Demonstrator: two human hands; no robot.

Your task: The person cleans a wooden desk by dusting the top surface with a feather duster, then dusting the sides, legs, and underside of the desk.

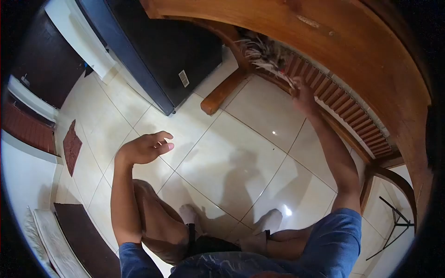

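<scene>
My right hand (303, 97) is closed round the handle of a feather duster (266, 53). The duster's grey and white feathers lie against the slatted lower rack (343, 99) of a wooden table (324, 32), under its top. Over the floor to the left, my left hand (147, 147) is held in the air with its fingers loosely curled and apart, and nothing is in it.
A dark fridge-like cabinet (162, 51) stands at the upper left, beside a wooden table foot (218, 99). Pale tiles (227, 143) cover the floor. A brown mat (72, 146) lies at the left, and a black folding stand (394, 224) is at the lower right.
</scene>
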